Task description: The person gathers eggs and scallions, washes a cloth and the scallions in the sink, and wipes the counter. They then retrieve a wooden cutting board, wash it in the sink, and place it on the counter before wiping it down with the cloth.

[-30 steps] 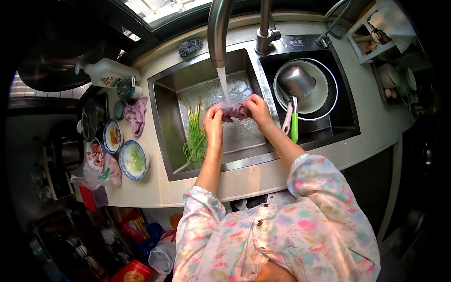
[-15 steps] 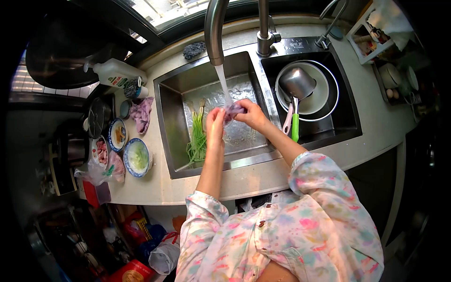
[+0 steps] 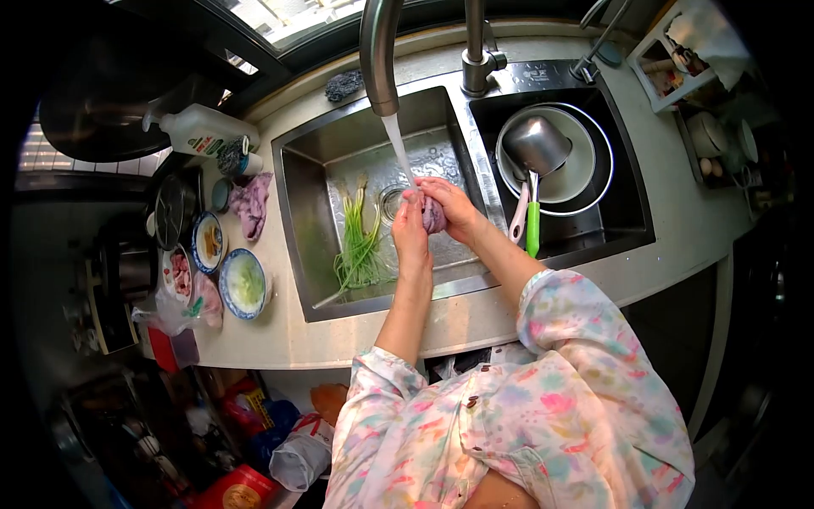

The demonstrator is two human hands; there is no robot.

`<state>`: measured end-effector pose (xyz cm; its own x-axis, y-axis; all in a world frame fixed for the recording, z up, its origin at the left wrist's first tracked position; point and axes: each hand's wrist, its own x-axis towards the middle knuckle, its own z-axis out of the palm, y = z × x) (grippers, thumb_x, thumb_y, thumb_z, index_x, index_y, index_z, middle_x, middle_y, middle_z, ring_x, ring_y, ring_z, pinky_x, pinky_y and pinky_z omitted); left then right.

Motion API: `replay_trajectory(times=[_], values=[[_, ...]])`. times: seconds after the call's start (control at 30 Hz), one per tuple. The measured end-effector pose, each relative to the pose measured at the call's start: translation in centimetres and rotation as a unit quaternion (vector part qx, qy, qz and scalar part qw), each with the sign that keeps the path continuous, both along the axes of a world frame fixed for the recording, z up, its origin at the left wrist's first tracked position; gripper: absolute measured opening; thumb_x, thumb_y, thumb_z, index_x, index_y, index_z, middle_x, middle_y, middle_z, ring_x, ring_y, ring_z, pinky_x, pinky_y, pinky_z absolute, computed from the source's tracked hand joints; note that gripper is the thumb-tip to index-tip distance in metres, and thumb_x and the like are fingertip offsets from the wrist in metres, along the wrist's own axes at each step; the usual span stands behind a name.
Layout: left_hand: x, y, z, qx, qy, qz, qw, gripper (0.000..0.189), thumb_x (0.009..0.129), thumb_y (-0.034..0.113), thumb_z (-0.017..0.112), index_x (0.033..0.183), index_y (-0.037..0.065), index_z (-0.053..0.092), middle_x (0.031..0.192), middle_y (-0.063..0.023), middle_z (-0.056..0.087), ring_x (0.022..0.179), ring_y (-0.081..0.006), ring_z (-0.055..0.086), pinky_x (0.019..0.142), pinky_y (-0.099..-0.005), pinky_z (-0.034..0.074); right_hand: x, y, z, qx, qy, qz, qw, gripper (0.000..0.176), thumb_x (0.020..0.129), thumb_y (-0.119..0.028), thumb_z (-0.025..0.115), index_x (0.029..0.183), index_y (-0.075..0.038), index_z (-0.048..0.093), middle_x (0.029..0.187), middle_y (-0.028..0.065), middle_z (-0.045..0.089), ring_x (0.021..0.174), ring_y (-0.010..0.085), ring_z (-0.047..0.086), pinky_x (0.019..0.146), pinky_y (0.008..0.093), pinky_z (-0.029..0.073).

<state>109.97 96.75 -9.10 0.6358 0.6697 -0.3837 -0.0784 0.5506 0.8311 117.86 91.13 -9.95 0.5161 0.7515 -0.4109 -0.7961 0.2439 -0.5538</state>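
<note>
A wet, bunched-up purple cloth (image 3: 435, 217) is pressed between my two hands over the left sink basin (image 3: 297, 187). My left hand (image 3: 410, 231) is closed against its left side. From the right, my right hand (image 3: 454, 209) wraps round it, hiding part of the cloth. Water runs from the faucet (image 3: 379, 68) onto my fingers. To the left of my hands, a bunch of green onions (image 3: 358, 242) lies on the basin floor, roots toward the back. The drain (image 3: 390, 202) shows just beside my left hand.
The right basin (image 3: 593, 233) holds nested bowls (image 3: 566, 182) with a metal pot (image 3: 537, 146) and a green-handled utensil (image 3: 532, 227). On the left counter stand several bowls, including one with pale green pieces (image 3: 246, 284), another purple cloth (image 3: 250, 206) and a white spray bottle (image 3: 203, 131).
Both hands have come closer together and slightly lower, and the purple cloth has gone from stretched between them to a compact bundle. The drain is now uncovered to view.
</note>
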Motion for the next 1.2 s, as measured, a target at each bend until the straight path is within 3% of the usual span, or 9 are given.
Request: replay_trajectory(times=[0.03,0.13,0.23,0.33,0.5,0.73,0.97,1.17,1.2], values=[[-0.4,1.1,-3.1,0.082,0.036,-0.027,0.996,0.033,0.087,0.026,0.060,0.109,0.002,0.055,0.109,-0.0066,0.051,0.098,-0.0149,0.053,0.085,-0.0256,0.044,0.2,-0.2,0.6,0.015,-0.011,0.004,1.000,0.027,0.085,-0.009,0.056,0.111,-0.002,0.054,0.099,0.0089,0.060,0.090,0.0178,0.059,0.081,0.0290,0.049],[-0.3,0.5,-4.0,0.151,-0.034,0.033,0.987,0.039,0.083,0.019,0.066,0.114,0.003,0.049,0.118,-0.0081,0.044,0.105,-0.0172,0.050,0.082,-0.0287,0.047,0.6,0.0,-0.3,0.057,-0.007,-0.018,0.998,0.030,0.083,-0.002,0.053,0.113,0.001,0.050,0.109,0.0145,0.059,0.097,0.0232,0.059,0.086,0.0341,0.049],[-0.5,-0.2,2.3,-0.089,-0.055,-0.053,0.993,0.042,0.080,0.014,0.066,0.116,0.010,0.044,0.105,-0.0051,0.054,0.089,-0.0170,0.059,0.068,-0.0324,0.055,0.8,-0.3,-0.1,0.061,0.007,0.024,0.998,0.036,0.079,0.006,0.053,0.114,0.002,0.050,0.108,0.0148,0.059,0.094,0.0222,0.060,0.084,0.0336,0.050],[-1.2,1.8,0.8,-0.119,0.005,-0.301,0.946,0.043,0.076,0.007,0.066,0.112,0.013,0.043,0.103,-0.0038,0.053,0.089,-0.0173,0.059,0.061,-0.0332,0.057,1.3,-0.5,-0.9,0.046,0.004,0.107,0.993,0.034,0.079,0.007,0.055,0.112,0.002,0.052,0.095,0.0125,0.061,0.074,0.0156,0.061,0.068,0.0265,0.052],[-0.8,2.4,-2.0,-0.042,0.105,-0.376,0.920,0.052,0.067,0.000,0.066,0.112,0.012,0.042,0.079,-0.0031,0.058,0.076,-0.0174,0.061,0.051,-0.0238,0.048,1.1,-0.2,-1.3,-0.053,-0.012,0.162,0.985,0.021,0.086,-0.003,0.053,0.106,0.001,0.055,0.073,0.0053,0.057,0.053,0.0075,0.049,0.047,0.0198,0.043],[0.5,-0.5,-1.5,0.224,0.101,-0.262,0.933,0.054,0.069,0.004,0.064,0.116,0.007,0.037,0.079,-0.0112,0.063,0.070,-0.0214,0.063,0.056,-0.0313,0.048,1.0,0.9,-2.2,-0.191,-0.142,0.131,0.962,0.018,0.090,-0.016,0.050,0.082,-0.003,0.060,0.056,0.0008,0.049,0.044,0.0058,0.041,0.041,0.0206,0.034],[-0.4,-0.6,-2.6,0.452,0.336,-0.204,0.801,0.046,0.078,0.024,0.056,0.115,0.004,0.039,0.080,-0.0238,0.062,0.079,-0.0425,0.060,0.069,-0.0500,0.045,0.2,3.9,-4.1,-0.287,-0.259,0.039,0.922,0.030,0.088,-0.025,0.052,0.069,-0.003,0.058,0.056,0.0015,0.053,0.051,0.0107,0.045,0.048,0.0283,0.038],[1.3,2.5,-2.3,0.483,0.384,-0.162,0.770,0.050,0.074,0.018,0.062,0.114,0.005,0.036,0.077,-0.0177,0.061,0.069,-0.0372,0.061,0.060,-0.0457,0.048,1.9,4.6,-2.6,-0.078,-0.125,0.054,0.988,0.012,0.084,-0.014,0.060,0.086,-0.002,0.057,0.072,0.0030,0.057,0.057,0.0092,0.050,0.053,0.0218,0.042],[1.6,3.2,-1.8,0.418,0.324,-0.178,0.830,0.052,0.071,0.015,0.063,0.114,0.006,0.036,0.079,-0.0144,0.060,0.066,-0.0339,0.061,0.057,-0.0423,0.048,2.4,4.4,-1.5,-0.032,-0.087,0.069,0.993,0.013,0.082,-0.012,0.061,0.090,-0.001,0.057,0.075,0.0045,0.059,0.059,0.0100,0.053,0.056,0.0215,0.045]])
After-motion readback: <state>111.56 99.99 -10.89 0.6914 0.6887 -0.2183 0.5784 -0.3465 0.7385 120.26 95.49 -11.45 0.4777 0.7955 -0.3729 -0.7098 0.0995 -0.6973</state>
